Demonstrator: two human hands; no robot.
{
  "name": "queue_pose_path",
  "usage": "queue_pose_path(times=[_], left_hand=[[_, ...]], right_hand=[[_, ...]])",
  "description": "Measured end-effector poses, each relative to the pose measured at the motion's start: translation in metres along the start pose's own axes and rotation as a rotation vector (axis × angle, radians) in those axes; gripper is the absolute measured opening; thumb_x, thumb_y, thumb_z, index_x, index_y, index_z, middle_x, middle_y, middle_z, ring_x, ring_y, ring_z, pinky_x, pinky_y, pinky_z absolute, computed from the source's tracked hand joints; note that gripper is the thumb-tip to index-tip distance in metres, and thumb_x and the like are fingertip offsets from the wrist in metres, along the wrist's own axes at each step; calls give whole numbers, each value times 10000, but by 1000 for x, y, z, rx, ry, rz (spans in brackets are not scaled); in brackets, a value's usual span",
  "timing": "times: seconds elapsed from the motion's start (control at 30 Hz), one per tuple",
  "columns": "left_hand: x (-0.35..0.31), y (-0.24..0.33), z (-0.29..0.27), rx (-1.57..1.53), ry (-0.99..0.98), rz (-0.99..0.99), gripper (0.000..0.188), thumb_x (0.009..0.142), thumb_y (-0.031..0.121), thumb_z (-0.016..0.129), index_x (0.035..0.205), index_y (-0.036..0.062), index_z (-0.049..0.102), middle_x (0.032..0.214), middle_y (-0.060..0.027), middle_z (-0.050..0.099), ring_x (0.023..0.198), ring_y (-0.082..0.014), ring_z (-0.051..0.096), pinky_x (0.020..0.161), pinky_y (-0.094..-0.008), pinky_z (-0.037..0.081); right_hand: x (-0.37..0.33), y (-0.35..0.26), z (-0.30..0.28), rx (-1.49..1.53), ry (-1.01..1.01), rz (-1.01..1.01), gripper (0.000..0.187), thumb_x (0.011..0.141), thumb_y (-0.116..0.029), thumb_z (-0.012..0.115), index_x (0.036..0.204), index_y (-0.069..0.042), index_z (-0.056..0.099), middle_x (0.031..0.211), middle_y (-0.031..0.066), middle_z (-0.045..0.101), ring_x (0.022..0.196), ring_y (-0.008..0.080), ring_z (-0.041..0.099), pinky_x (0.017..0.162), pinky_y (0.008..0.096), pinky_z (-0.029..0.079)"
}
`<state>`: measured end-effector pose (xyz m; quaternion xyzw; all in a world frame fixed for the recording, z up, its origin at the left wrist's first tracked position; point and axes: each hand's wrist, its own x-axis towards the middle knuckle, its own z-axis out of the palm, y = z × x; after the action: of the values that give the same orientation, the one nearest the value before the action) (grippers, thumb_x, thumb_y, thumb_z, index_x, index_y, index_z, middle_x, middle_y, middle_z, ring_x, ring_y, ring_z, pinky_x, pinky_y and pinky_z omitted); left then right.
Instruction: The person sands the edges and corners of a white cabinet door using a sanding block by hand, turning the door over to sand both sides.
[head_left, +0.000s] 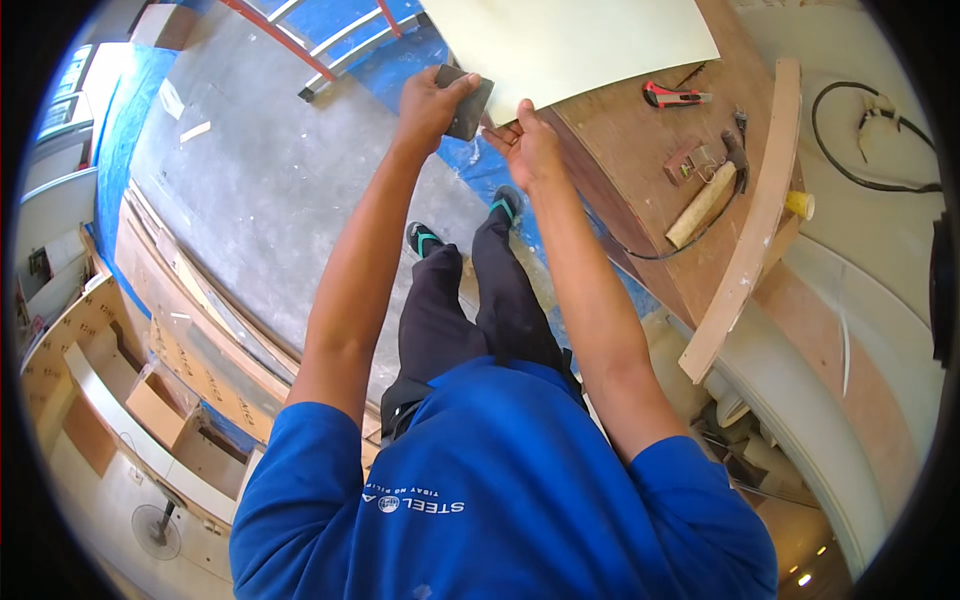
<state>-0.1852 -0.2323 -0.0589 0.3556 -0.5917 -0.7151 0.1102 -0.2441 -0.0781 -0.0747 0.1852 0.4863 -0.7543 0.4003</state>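
My left hand (425, 112) is closed on a dark, flat rectangular pad (468, 108), perhaps a sanding block, held upright just off a corner of a white sheet (580, 45). That pale, smooth sheet lies over the brown wooden workbench (630, 160), its corner reaching past the bench edge. Beside this corner is my right hand (532, 148), its thumb at the sheet's edge and its fingers apart and stretched toward the corner. Whether the fingertips press on the edge I cannot tell.
On the bench lie a red utility knife (676, 96), a small wooden block (690, 162) and a hammer (738, 160). A long curved wooden strip (750, 240) crosses its right side. A ladder (340, 50) lies ahead on blue floor covering. Wooden cabinet frames (150, 400) stand to the left.
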Motion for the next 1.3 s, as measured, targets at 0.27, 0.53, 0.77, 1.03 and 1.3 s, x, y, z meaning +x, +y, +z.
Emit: queue_pose_path(times=[0.27,0.53,0.77,1.03,1.3], left_hand=[[-11,-22,13,663,18,194,370,855,333,816,954,-16,744,824,-203,740,734,-277,720,692,-401,540],[-16,-28,20,692,113,377,399,837,353,806,952,-22,733,866,-266,722,782,-417,726,681,-446,552],[-9,-32,15,669,172,388,337,837,296,812,924,-17,724,813,-255,705,738,-416,702,660,-452,533],[-11,-15,15,580,156,300,364,844,323,810,901,-24,714,842,-256,715,775,-420,705,689,-465,537],[-17,-3,20,561,111,197,355,859,324,809,966,-6,735,837,-223,739,757,-337,731,684,-412,543]], right_hand=[[2,2,1,-41,38,-2,372,1124,-312,419,1291,-2,542,1100,126,675,972,249,689,901,472,580],[9,1,0,-45,58,-10,304,1104,-333,489,1130,-52,601,1001,87,675,832,214,670,802,417,563],[12,5,-5,-107,32,10,366,1117,-312,436,1283,-7,554,1086,111,681,930,223,692,867,412,587],[4,4,4,-81,45,-28,369,1125,-313,406,1283,-20,565,1105,116,691,963,218,700,883,405,589],[1,1,9,-49,52,-56,363,1125,-313,415,1267,-20,575,1109,96,671,910,184,675,837,360,580]])
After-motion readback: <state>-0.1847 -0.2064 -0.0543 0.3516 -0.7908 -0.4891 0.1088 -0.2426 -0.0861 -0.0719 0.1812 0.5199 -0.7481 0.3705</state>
